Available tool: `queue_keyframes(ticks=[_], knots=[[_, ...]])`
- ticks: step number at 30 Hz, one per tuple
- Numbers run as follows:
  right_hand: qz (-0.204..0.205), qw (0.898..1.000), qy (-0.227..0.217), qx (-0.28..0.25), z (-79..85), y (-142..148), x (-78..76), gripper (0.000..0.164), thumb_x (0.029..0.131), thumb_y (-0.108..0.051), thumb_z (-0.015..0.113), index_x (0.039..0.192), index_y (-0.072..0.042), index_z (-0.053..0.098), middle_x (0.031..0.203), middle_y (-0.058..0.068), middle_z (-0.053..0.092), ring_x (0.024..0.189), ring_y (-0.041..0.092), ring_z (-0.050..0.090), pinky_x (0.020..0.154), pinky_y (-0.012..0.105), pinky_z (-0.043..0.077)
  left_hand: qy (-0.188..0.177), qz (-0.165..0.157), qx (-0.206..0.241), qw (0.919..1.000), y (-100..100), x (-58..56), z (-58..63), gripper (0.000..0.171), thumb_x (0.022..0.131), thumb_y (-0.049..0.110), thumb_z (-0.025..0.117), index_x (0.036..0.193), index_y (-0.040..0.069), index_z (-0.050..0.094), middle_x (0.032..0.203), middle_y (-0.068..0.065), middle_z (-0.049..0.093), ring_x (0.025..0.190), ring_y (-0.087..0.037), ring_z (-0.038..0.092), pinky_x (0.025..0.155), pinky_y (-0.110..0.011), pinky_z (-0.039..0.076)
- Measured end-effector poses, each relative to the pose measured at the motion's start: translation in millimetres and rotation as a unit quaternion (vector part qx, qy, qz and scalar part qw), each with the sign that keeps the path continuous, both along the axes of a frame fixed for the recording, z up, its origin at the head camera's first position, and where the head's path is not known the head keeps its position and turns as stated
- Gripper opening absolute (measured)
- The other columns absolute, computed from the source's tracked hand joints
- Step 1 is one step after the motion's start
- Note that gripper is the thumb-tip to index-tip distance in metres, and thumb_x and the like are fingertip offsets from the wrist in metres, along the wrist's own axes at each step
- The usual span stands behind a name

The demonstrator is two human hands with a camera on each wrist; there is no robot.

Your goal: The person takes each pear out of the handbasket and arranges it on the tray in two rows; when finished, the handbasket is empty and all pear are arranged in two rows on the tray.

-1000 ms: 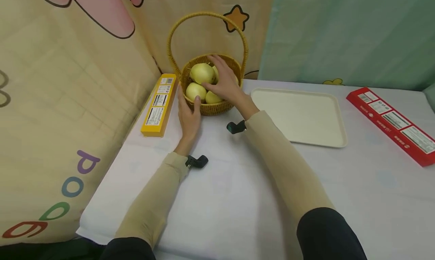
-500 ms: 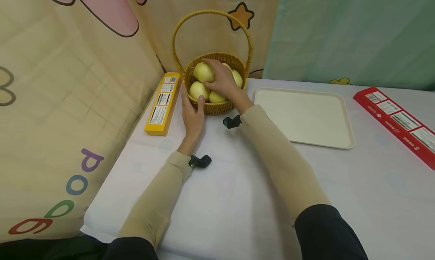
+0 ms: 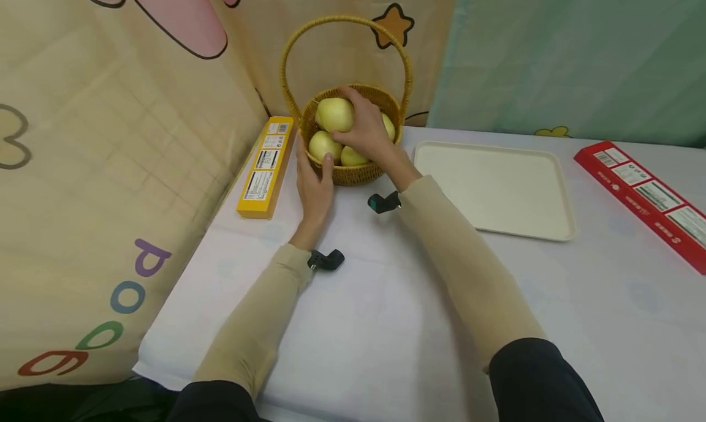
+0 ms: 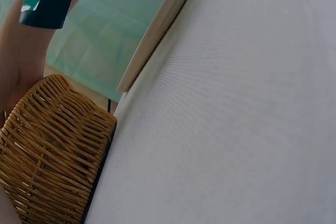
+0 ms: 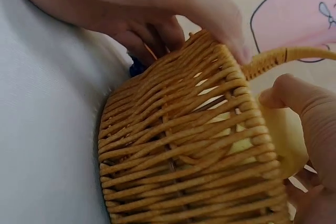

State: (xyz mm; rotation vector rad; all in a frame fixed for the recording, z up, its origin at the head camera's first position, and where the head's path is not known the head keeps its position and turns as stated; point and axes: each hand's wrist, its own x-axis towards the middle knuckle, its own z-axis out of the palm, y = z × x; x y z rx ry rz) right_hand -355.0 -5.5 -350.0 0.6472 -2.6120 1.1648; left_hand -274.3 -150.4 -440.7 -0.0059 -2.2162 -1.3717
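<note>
A wicker basket [image 3: 357, 177] with a tall arched handle stands at the back of the table, holding several round yellow-green pears. My right hand [image 3: 366, 128] grips one pear [image 3: 335, 114] at the top of the pile, thumb at its near side and fingers over the far side. In the right wrist view that pear [image 5: 286, 137] shows between thumb and fingers, just past the basket rim. My left hand [image 3: 315, 192] holds the basket at its left front, thumb at the rim and fingers along the outer wall. Lower pears [image 3: 324, 145] are partly covered.
Left of the basket lies a yellow box [image 3: 265, 171]. A cream rectangular tray [image 3: 502, 189] is to the right, with a red box [image 3: 642, 204] beyond it. Printed curtains [image 3: 551, 54] hang close behind the table.
My right hand has closed round the top pear and shifted it slightly right. My left hand has stayed at the basket. The head view has shifted slightly.
</note>
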Motion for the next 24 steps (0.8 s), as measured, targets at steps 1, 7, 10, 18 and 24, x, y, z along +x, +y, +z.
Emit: queue_keyframes(ticks=[1, 7, 10, 18, 24], knots=[[-0.003, 1.0, -0.001, -0.014, 1.9, 2.3, 3.6, 0.087, 0.088, -0.025, 0.085, 0.161, -0.008, 0.04, 0.155, 0.009, 0.056, 0.137, 0.027, 0.056, 0.119, 0.041, 0.041, 0.001, 0.001, -0.001, 1.0, -0.3, -0.1, 0.9, 0.08, 0.108, 0.047, 0.051, 0.171, 0.014, 0.013, 0.177, -0.002, 0.019, 0.161, -0.015, 0.022, 0.131, -0.038, 0.021], [-0.029, 0.994, -0.001, -0.101, 11.2, 22.4, 26.5, 0.083, 0.085, -0.024, 0.086, 0.158, -0.01, 0.047, 0.155, 0.006, 0.057, 0.136, 0.02, 0.057, 0.113, 0.032, 0.047, 0.004, 0.0, -0.004, 1.0, -3.5, -1.9, 4.2, 0.08, 0.108, 0.045, 0.051, 0.171, 0.013, 0.013, 0.177, -0.002, 0.019, 0.161, -0.015, 0.022, 0.131, -0.035, 0.02], [-0.035, 0.992, 0.007, -0.121, 14.3, 34.0, 41.8, 0.081, 0.085, -0.025, 0.086, 0.156, -0.01, 0.051, 0.155, 0.008, 0.058, 0.135, 0.021, 0.058, 0.11, 0.035, 0.05, 0.001, 0.0, -0.004, 1.0, -5.8, -1.9, 3.8, 0.079, 0.109, 0.046, 0.051, 0.171, 0.014, 0.013, 0.177, -0.001, 0.018, 0.161, -0.015, 0.021, 0.131, -0.034, 0.019], [-0.057, 0.987, 0.004, -0.152, 13.7, 70.4, 70.7, 0.074, 0.082, -0.022, 0.089, 0.148, -0.008, 0.06, 0.147, 0.009, 0.063, 0.131, 0.024, 0.061, 0.106, 0.041, 0.054, -0.002, -0.005, 0.009, 0.9999, -13.0, -4.6, 7.2, 0.078, 0.109, 0.044, 0.051, 0.17, 0.013, 0.013, 0.178, -0.001, 0.017, 0.162, -0.013, 0.017, 0.131, -0.029, 0.014], [-0.103, 0.975, -0.025, -0.194, 11.5, 91.0, 68.2, 0.066, 0.083, -0.022, 0.087, 0.143, -0.01, 0.064, 0.14, 0.01, 0.067, 0.128, 0.022, 0.061, 0.103, 0.041, 0.056, -0.011, 0.0, 0.017, 0.9998, -15.6, -2.7, 4.3, 0.078, 0.11, 0.042, 0.051, 0.17, 0.012, 0.012, 0.178, -0.001, 0.015, 0.163, -0.013, 0.014, 0.132, -0.029, 0.012]])
